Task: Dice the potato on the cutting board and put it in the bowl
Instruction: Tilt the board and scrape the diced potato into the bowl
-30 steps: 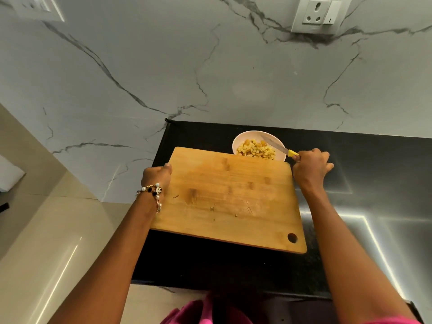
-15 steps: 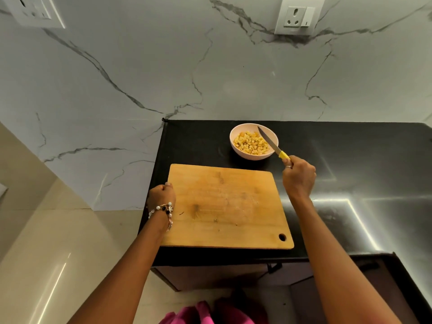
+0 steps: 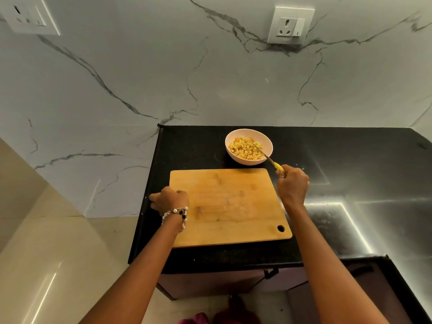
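We have laid the cutting board (image 3: 230,206) back flat on the desk (image 3: 327,160) — our left hand (image 3: 169,200) grips its edge, right hand (image 3: 292,183) holds the knife (image 3: 266,156); diced potato (image 3: 244,149) fills the bowl (image 3: 249,146) — nearly done.

Diced potato (image 3: 245,150) in bowl (image 3: 236,159)

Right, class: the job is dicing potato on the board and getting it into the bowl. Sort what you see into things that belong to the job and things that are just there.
Part of the job:
cutting board
bowl
diced potato
knife, held in the right hand
left hand, at the board's left edge

Just there:
black counter
wall sockets
bracelet
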Available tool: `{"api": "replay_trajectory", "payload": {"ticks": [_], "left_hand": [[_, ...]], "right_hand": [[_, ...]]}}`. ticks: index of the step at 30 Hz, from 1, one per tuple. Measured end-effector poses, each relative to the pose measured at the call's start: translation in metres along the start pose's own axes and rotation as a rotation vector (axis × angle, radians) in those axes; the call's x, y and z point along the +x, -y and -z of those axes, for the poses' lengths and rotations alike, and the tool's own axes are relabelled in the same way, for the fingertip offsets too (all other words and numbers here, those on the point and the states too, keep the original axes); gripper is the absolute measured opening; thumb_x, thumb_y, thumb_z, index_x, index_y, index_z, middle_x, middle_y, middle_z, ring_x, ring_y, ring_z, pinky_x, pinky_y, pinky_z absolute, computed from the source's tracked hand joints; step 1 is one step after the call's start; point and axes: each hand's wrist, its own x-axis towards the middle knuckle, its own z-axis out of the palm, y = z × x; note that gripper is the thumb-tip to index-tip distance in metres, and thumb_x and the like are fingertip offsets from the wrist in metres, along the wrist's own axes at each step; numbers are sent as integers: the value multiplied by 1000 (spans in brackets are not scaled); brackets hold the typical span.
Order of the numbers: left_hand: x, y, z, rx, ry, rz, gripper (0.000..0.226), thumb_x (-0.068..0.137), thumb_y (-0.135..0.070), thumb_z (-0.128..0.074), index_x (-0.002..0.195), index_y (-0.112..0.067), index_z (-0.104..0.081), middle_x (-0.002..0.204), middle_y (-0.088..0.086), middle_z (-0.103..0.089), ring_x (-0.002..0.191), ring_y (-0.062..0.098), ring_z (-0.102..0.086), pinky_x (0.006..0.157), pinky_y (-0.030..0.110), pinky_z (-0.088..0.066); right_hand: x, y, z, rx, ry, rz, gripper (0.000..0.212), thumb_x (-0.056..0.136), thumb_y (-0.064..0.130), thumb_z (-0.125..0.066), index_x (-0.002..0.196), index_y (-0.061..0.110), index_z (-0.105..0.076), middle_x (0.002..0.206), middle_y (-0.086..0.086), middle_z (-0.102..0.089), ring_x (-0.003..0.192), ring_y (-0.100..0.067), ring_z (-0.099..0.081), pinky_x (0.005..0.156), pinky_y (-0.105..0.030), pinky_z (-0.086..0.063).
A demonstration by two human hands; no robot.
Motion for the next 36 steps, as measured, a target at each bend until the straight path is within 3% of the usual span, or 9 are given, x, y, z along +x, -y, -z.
{"api": "replay_trajectory", "payload": {"ticks": [2, 5, 9, 12, 15, 18, 21, 31, 36], "left_hand": [[0, -13, 0, 19, 15, -81, 30, 89, -8, -54, 117, 0, -57, 130, 21, -39, 112, 38, -46, 84, 41, -45], [1, -37, -6, 30, -3, -243, 37, 90, -11, -54, 127, -6, -53, 129, 19, -44, 111, 33, -51, 83, 34, -45], [-2, -71, -32, 77, 120, -743, 40, 90, -10, -51, 130, -11, -52, 125, 11, -53, 111, 23, -52, 88, 30, -47], [-9, -96, -59, 273, 164, -1106, 55, 87, -6, -51, 140, -17, -40, 137, 7, -44, 126, 21, -39, 100, 35, -41], [-13, -118, -92, 594, 146, -1276, 72, 86, -11, -56, 146, -31, -23, 153, 8, -19, 141, 29, -13, 113, 48, -20], [-10, -133, -120, 814, 129, -1229, 78, 88, -18, -56, 147, -41, -10, 155, 13, 4, 142, 37, 8, 111, 58, -2], [-3, -146, -139, 857, 134, -1132, 80, 89, -23, -56, 146, -44, -4, 153, 18, 12, 140, 40, 14, 108, 62, 1], [34, -169, -162, 969, 92, -1010, 81, 91, -22, -51, 147, -35, 6, 153, 23, 11, 140, 43, 13, 107, 65, 0], [29, -172, -163, 865, 25, -1020, 83, 90, -17, -50, 148, -27, 8, 153, 24, 4, 141, 40, 8, 108, 65, -5]], "right_hand": [[6, 0, -3, -19, 15, -12, 18, 92, 18, -55, 89, 8, -70, 78, -14, -62, 74, -28, -54, 75, -43, -41], [12, 4, -6, -69, 18, 5, 17, 92, 16, -56, 95, 6, -69, 85, -16, -61, 81, -31, -55, 80, -45, -38], [21, 7, -10, -114, -43, 86, 12, 89, 10, -59, 96, 5, -67, 88, -17, -59, 83, -33, -53, 78, -43, -35], [32, 6, -15, -179, -128, 151, 13, 82, 3, -65, 95, 5, -68, 84, -14, -58, 78, -31, -52, 70, -37, -32], [42, 3, -19, -208, -210, 235, 19, 78, -1, -70, 96, 5, -70, 82, -13, -58, 74, -29, -52, 66, -33, -29], [52, -3, -21, -195, -236, 270, 23, 78, 1, -70, 100, 7, -69, 86, -12, -59, 77, -28, -53, 66, -33, -29], [65, -13, -21, -174, -239, 279, 27, 76, 3, -73, 103, 8, -69, 88, -11, -60, 78, -28, -54, 66, -34, -30], [96, -30, -18, -93, -261, 272, 28, 75, 6, -75, 102, 8, -70, 88, -11, -60, 79, -29, -55, 67, -34, -26], [98, -35, -21, -111, -223, 231, 26, 76, 7, -75, 101, 10, -70, 87, -10, -59, 79, -29, -53, 66, -34, -27]]}}
